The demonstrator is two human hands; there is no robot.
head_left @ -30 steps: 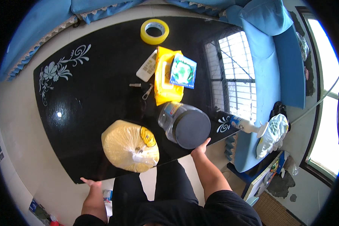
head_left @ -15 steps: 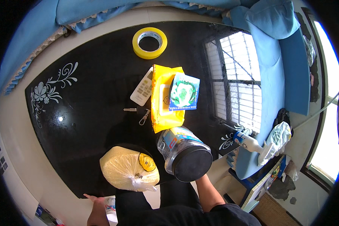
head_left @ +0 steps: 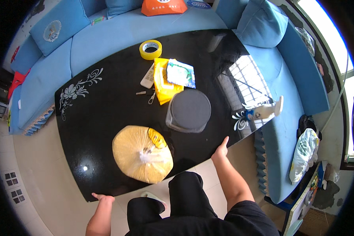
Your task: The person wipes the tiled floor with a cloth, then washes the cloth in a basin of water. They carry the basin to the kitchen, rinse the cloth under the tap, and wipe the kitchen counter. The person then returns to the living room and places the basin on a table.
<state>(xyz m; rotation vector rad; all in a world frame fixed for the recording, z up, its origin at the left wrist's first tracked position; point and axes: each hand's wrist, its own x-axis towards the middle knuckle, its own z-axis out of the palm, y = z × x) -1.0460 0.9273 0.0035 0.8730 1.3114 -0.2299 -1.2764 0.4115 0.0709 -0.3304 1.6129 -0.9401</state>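
My left hand (head_left: 103, 197) is at the near left corner of the black table (head_left: 96, 145), its thumb over the edge and the other fingers hidden. At the right part of the near edge, my right hand (head_left: 221, 150) grips the table with its thumb on top; the rest of its fingers are out of sight below. Between the hands stands a tied clear plastic bag of yellow grain (head_left: 139, 165). Behind and right of it is a clear plastic jar with a black lid (head_left: 190, 109), touching or very near a yellow packet (head_left: 163, 88).
A blue-white packet (head_left: 181, 73) lies on the yellow one. Nearby are a white remote (head_left: 148, 78), a key with a clip (head_left: 151, 97) and yellow tape (head_left: 150, 50). A white spray bottle (head_left: 263, 111) stands by the right edge. Blue sofas (head_left: 145, 23) border the far and right sides.
My view has tilted up and drawn back, showing more sofa. My right hand, hidden behind the jar before, now shows at the table edge. My left hand remains at the near left corner.
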